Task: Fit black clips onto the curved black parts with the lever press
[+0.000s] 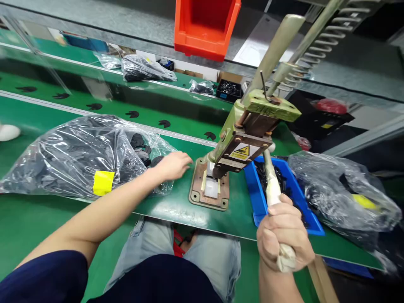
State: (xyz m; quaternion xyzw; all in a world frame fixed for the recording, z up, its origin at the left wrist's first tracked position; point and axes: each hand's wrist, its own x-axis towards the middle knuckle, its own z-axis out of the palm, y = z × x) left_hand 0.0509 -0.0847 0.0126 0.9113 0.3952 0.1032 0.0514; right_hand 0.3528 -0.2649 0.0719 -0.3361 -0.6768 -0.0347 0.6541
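Observation:
My right hand (284, 231) is wrapped round the taped lever handle (273, 189) of a green hand press (243, 139). My left hand (175, 165) is just left of the press base (197, 185), fingers bent and drawn together; what they hold, if anything, is hidden. A pale block (211, 187) sits on the base beneath the press head, and no black part can be made out on it. Beside my left wrist, a clear plastic bag (72, 155) of dark flat pieces lies with its mouth towards the press.
Right of the press stands a blue bin (255, 204) of black parts, with another plastic bag (341, 189) beyond it. Curved black pieces (132, 114) lie in a row on the green belt (110, 110). An orange bin (205, 46) sits on the overhead shelf (126, 31).

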